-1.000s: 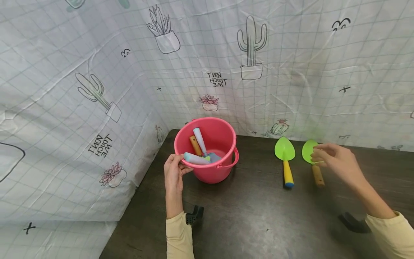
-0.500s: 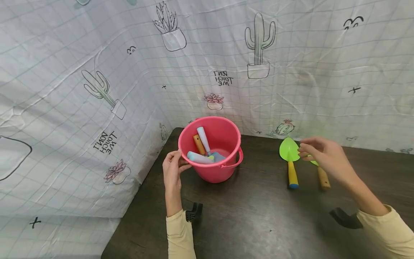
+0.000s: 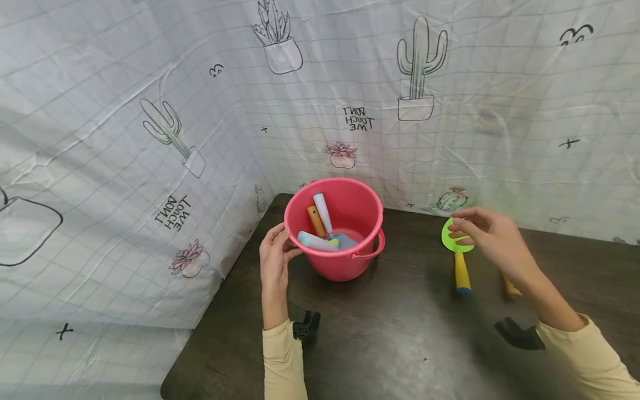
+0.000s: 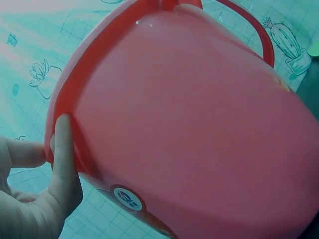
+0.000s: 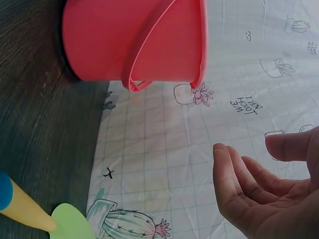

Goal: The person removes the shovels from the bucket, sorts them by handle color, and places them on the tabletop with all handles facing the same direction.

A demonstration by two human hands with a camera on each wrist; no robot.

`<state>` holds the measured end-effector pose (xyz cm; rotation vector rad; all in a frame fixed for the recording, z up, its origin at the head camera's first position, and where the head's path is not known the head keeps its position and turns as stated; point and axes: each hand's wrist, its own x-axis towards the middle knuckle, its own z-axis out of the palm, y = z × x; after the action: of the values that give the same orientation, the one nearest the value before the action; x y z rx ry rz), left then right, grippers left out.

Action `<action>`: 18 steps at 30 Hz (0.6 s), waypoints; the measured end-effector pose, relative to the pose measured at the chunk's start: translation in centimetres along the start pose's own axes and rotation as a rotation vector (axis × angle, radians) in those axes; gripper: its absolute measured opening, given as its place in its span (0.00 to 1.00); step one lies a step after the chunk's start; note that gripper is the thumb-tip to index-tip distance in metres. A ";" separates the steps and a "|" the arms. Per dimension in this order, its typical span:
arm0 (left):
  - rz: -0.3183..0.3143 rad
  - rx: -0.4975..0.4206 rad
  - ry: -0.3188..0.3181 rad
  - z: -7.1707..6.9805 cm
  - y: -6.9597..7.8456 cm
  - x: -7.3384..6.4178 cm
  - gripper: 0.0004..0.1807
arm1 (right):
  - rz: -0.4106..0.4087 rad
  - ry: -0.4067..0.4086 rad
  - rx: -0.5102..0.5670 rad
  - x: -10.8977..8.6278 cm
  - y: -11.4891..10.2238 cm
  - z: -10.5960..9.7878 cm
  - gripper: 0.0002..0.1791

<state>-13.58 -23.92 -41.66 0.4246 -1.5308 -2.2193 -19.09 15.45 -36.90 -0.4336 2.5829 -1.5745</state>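
My left hand [image 3: 274,261] grips the left rim of a pink bucket [image 3: 345,269], thumb and fingers on either side of the edge in the left wrist view. Inside the bucket lie tools with pale handles [image 3: 323,212] and one with a wooden handle [image 3: 316,221]. My right hand [image 3: 492,241] hovers over a green hand trowel with a yellow handle [image 3: 461,272], its fingers loosely bent and holding nothing. A second trowel's wooden handle [image 3: 511,287] shows to the right; its blade is hidden behind my hand.
Everything stands on a dark wooden table [image 3: 380,333]. A white curtain [image 3: 310,111] printed with cacti hangs behind and at the left. The bucket's handle [image 3: 372,251] hangs down on its right side.
My right hand has moved left from above the wooden-handled trowel to above the yellow-handled one. My left hand keeps its grip on the rim. The head view has shifted slightly.
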 end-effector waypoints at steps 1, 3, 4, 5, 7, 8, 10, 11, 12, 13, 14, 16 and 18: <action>-0.004 -0.009 -0.005 0.0 0.0 0.0 0.15 | -0.002 -0.001 0.006 0.1 0.0 0.0 0.23; -0.010 -0.031 -0.015 -0.1 0.0 0.1 0.16 | -0.005 -0.005 0.020 0.2 -0.1 0.2 0.23; -0.015 -0.040 -0.019 -0.1 0.0 0.2 0.16 | -0.005 -0.005 0.027 0.3 -0.1 0.2 0.23; -0.020 -0.041 -0.022 -0.1 -0.1 0.2 0.16 | -0.005 -0.005 0.034 0.3 -0.1 0.3 0.23; -0.032 -0.052 -0.030 -0.2 -0.1 0.3 0.16 | 0.000 -0.007 0.045 0.4 -0.2 0.4 0.23; -0.036 -0.056 -0.036 -0.2 -0.1 0.3 0.16 | -0.003 -0.007 0.050 0.4 -0.2 0.5 0.23; -0.045 -0.063 -0.046 -0.3 -0.1 0.4 0.17 | -0.009 -0.005 0.068 0.5 -0.3 0.7 0.22; -0.049 -0.069 -0.052 -0.3 -0.2 0.4 0.17 | -0.014 -0.006 0.074 0.5 -0.4 0.8 0.22; -0.051 -0.080 -0.058 -0.4 -0.2 0.4 0.17 | -0.019 -0.007 0.079 0.5 -0.5 0.9 0.22; -0.052 -0.089 -0.063 -0.4 -0.2 0.4 0.17 | -0.025 -0.008 0.088 0.5 -0.6 1.0 0.22; -0.053 -0.098 -0.069 -0.4 -0.2 0.4 0.18 | -0.028 -0.010 0.095 0.5 -0.7 1.1 0.22; -0.057 -0.114 -0.077 -0.5 -0.1 0.4 0.18 | -0.026 -0.016 0.099 0.6 -0.9 1.3 0.22; -0.058 -0.124 -0.084 -0.5 -0.1 0.4 0.18 | -0.027 -0.022 0.097 0.7 -1.1 1.5 0.23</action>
<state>-13.74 -24.51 -41.90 0.3462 -1.4286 -2.3893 -19.26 13.50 -36.61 -0.4766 2.4816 -1.6858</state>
